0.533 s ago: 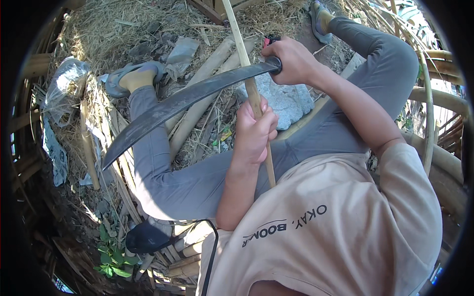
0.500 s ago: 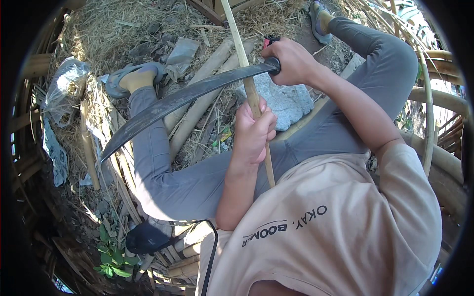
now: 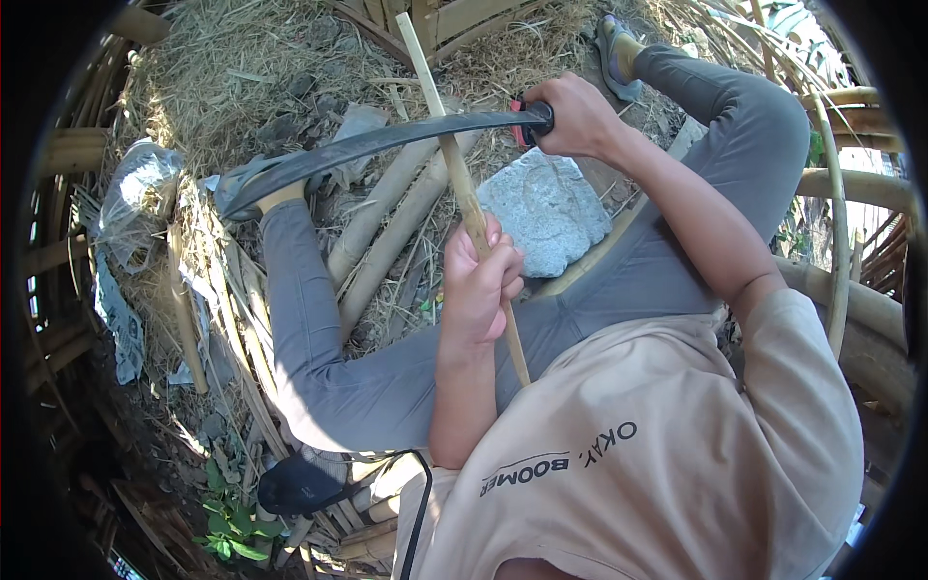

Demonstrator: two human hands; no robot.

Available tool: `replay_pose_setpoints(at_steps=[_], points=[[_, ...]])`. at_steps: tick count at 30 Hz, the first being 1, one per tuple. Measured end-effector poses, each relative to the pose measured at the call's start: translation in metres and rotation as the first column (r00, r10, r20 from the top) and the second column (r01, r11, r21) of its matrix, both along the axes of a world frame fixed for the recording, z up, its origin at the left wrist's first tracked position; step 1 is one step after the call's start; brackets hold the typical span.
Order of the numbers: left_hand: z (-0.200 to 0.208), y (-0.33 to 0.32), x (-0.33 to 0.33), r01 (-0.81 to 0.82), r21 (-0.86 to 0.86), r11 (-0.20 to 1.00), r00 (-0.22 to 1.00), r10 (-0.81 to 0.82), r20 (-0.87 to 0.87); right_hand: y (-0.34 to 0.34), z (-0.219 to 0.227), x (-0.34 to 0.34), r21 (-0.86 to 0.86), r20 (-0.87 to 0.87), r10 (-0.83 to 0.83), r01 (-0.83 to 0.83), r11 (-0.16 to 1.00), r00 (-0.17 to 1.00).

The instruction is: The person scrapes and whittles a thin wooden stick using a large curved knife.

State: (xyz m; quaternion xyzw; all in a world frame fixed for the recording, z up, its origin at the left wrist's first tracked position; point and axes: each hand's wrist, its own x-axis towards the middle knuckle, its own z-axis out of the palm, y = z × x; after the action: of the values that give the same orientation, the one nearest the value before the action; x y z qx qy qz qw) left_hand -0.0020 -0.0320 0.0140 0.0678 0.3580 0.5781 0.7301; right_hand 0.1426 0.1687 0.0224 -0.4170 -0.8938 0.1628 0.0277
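My left hand (image 3: 480, 280) is closed around a pale, slim bamboo strip (image 3: 452, 150), which slants from my lap up and away to the far side. In my right hand (image 3: 572, 114) is the handle of a machete (image 3: 348, 147) with a long, dark, curved blade. The blade reaches left across the strip, touching or just over it above my left hand, and its tip lies over my left foot. A bit of red shows at the handle, whose rest my fingers hide. A flat grey stone (image 3: 544, 213) lies on the ground just beyond my lap, between my hands.
Two bamboo poles (image 3: 391, 217) lie on the straw-strewn ground between my legs. A clear plastic bag (image 3: 140, 208) rests at the left, near split bamboo pieces. Bamboo railings (image 3: 855, 198) stand at the right. A green plant (image 3: 232, 522) grows at the lower left.
The machete blade has slid along the strip away from my left hand, its tip rising farther out. The strip has tilted left, and my left hand has shifted slightly left and nearer to me.
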Motion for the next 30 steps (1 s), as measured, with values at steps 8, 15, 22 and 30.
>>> replay_pose_setpoints(at_steps=[8, 15, 22, 30], points=[[-0.007, -0.001, 0.006, -0.001, 0.035, 0.999, 1.0, 0.001, 0.004, -0.039, -0.004, -0.018, 0.003, -0.247, 0.153, -0.157, 0.988, 0.957], [-0.01, 0.002, 0.001, 0.004, 0.032, 0.999, 1.0, -0.005, 0.028, -0.049, 0.002, -0.024, -0.007, -0.293, 0.149, -0.158, 0.987, 0.945], [-0.016, 0.001, 0.009, -0.006, -0.021, 1.0, 1.0, 0.006, -0.023, -0.041, 0.002, -0.025, -0.052, -0.071, 0.161, -0.165, 0.985, 0.984], [-0.006, 0.002, 0.009, -0.013, -0.037, 0.999, 0.999, 0.011, -0.043, -0.023, -0.005, -0.019, 0.048, -0.065, 0.111, -0.108, 0.993, 0.992]])
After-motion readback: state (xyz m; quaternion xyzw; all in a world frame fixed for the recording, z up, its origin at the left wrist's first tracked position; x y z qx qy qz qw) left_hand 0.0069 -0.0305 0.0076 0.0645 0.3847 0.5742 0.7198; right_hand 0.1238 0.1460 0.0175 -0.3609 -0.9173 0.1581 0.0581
